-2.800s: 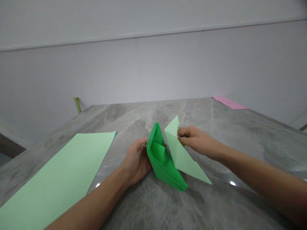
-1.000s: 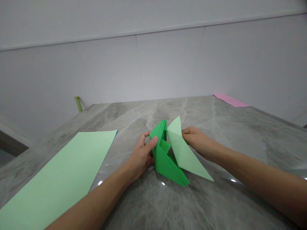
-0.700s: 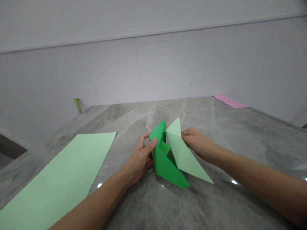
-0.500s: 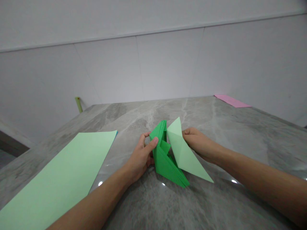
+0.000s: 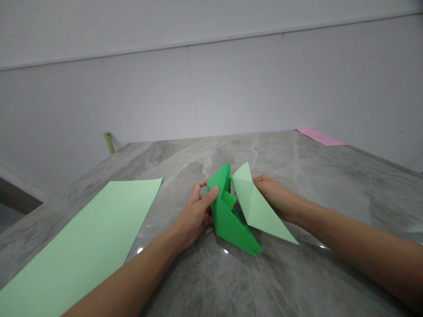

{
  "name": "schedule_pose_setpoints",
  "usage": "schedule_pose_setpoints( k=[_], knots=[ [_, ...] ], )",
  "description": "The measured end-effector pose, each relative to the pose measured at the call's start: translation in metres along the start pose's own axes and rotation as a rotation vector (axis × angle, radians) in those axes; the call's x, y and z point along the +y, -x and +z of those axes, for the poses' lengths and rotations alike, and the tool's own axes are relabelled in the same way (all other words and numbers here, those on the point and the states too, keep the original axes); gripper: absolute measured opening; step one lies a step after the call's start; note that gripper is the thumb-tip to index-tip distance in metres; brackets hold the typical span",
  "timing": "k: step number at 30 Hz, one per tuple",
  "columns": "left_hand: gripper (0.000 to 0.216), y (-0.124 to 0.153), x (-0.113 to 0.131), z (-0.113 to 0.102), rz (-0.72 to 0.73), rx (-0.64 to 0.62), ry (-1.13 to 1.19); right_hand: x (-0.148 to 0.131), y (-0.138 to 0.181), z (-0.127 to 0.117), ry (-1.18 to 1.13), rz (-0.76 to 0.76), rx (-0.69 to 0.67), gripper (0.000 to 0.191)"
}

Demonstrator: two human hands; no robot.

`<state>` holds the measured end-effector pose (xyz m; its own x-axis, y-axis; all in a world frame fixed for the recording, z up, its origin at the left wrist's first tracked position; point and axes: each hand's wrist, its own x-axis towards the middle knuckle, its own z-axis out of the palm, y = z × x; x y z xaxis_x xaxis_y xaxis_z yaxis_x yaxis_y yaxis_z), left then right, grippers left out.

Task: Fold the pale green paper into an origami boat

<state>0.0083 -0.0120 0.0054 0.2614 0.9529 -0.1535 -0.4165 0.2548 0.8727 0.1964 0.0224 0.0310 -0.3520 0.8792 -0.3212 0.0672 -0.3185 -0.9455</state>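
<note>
Hands (right half-hidden) closed on folded green papers

Dim, diffuse lighting; small points of glare mark the glossy table; the wall appears grey, slightly soft.

Counter: gray, marbled, paler veins, darker patches toward the far left. Surface was glossy, small bright light spots reflected in the near half. Far edge ran nearly straight; sides spread toward the camera. Green sheet, pale, long, lay flat on the left part, slanted, its near end cut off by the picture's edge. Blue sliver showed at its far right corner, looked like something under it. Pink sheet lay at the far right corner, along the side edge, well apart from green; overhang unclear.
</note>
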Motion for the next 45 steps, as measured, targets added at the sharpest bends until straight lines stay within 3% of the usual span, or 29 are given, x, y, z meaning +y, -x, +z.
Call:
schedule_pose_setpoints(
  k=[9,22,36,41,45],
  knots=[
    [0.042,0.000,0.000,0.001,-0.009,0.021,0.007,0.006,-0.004,-0.001,0.013,-0.043,-0.003,0.009],
    [0.040,0.000,-0.002,0.002,0.030,0.031,-0.113,0.006,-0.003,-0.001,0.092,0.009,0.071,0.015],
    [0.053,-0.001,-0.008,0.001,0.110,0.077,-0.241,0.013,-0.002,0.009,0.074,0.030,0.052,0.016],
    [0.051,0.002,-0.010,0.004,0.131,-0.018,-0.242,0.016,0.002,0.012,0.091,-0.027,-0.005,0.016],
    [0.060,0.004,-0.010,0.004,0.111,-0.109,-0.223,0.016,0.005,0.015,0.184,-0.040,0.039,0.015]
  ],
)
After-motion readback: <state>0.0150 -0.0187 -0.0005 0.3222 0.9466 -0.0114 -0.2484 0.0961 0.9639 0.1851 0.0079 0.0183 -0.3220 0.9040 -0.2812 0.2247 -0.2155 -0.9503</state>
